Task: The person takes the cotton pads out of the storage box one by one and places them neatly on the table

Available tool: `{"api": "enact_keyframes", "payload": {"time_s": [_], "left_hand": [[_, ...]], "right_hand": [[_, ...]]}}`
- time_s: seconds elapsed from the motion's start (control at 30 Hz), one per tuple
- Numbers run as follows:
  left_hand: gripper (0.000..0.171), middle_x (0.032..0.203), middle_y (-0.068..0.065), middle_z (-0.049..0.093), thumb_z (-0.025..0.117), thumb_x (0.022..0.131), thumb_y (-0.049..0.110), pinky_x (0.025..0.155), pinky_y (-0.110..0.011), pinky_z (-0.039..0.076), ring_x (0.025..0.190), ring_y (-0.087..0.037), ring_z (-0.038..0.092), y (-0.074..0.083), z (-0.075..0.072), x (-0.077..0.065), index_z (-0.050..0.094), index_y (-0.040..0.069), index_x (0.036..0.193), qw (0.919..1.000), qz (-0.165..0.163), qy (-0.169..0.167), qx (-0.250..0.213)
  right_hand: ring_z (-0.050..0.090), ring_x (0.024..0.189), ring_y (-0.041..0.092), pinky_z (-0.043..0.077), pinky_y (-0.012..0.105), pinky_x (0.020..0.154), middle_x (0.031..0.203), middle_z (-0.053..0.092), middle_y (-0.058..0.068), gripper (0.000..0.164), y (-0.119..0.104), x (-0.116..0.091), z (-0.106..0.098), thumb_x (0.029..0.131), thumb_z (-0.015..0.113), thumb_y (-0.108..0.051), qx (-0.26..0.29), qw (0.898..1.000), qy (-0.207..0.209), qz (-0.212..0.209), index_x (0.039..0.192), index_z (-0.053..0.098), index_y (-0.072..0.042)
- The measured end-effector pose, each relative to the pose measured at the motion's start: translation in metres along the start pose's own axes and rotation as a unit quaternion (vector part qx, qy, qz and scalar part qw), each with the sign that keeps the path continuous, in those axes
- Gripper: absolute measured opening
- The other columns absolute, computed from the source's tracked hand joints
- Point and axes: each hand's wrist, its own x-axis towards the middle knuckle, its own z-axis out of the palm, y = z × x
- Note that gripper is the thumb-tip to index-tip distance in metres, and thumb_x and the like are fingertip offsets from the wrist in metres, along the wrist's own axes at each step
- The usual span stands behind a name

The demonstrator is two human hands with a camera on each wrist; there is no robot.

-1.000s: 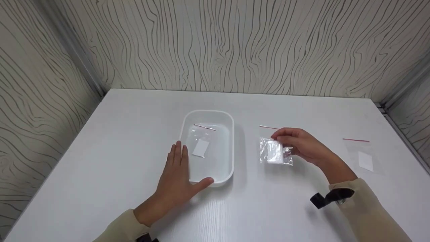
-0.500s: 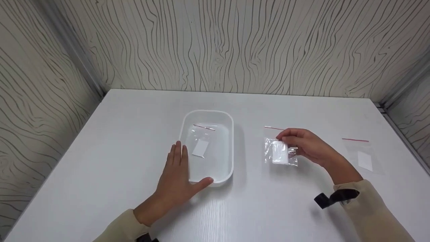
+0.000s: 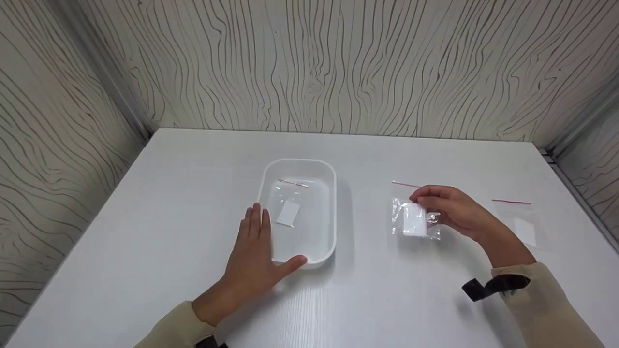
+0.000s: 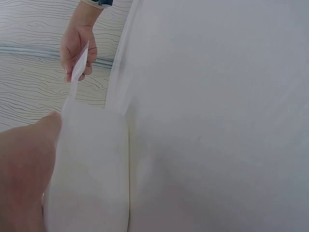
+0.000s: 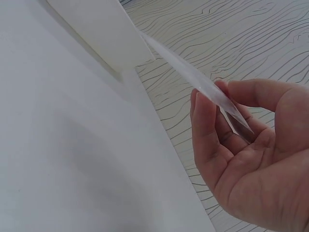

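In the head view my right hand [image 3: 457, 210] pinches a clear zip bag [image 3: 399, 212] with a red seal line and a white rectangle on it, held above the table. The right wrist view shows the bag [image 5: 193, 75] edge-on between thumb and fingers. My left hand [image 3: 254, 256] lies against the left side and near corner of a white plastic tray [image 3: 333, 222], fingers straight and thumb at the near rim. Inside the tray rests another zip bag [image 3: 289, 212] with a white rectangle. The left wrist view shows the tray's outer wall [image 4: 91, 164] beside the left thumb.
A third zip bag [image 3: 512, 212] lies flat on the white table [image 3: 193, 174] at the right, partly behind the right forearm. A wood-grain patterned wall [image 3: 314, 67] stands behind the table. Black straps [image 3: 508, 284] sit at both sleeves.
My right hand has moved to the right with the zip bag, away from the tray and closer to the bag lying at the right. The left hand and the tray stay in place.
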Motion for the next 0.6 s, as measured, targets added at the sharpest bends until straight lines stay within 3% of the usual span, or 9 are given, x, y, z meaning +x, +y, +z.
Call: {"api": "enact_keyframes", "payload": {"time_s": [0.6], "left_hand": [[0.122, 0.165, -0.03, 0.012, 0.061, 0.083, 0.078, 0.123, -0.052, 0.019, 0.154, -0.045, 0.009, -0.001, 0.0, 0.0, 0.023, -0.014, 0.155, 1.0, -0.002, -0.003, 0.001]], "right_hand": [[0.066, 0.09, 0.012, 0.058, 0.029, 0.074, 0.103, 0.068, -0.003, 0.02, 0.009, -0.007, -0.024, 0.106, 0.051, -0.009, 0.014, 1.0, -0.008, -0.015, 0.112, 0.071, -0.01]]}}
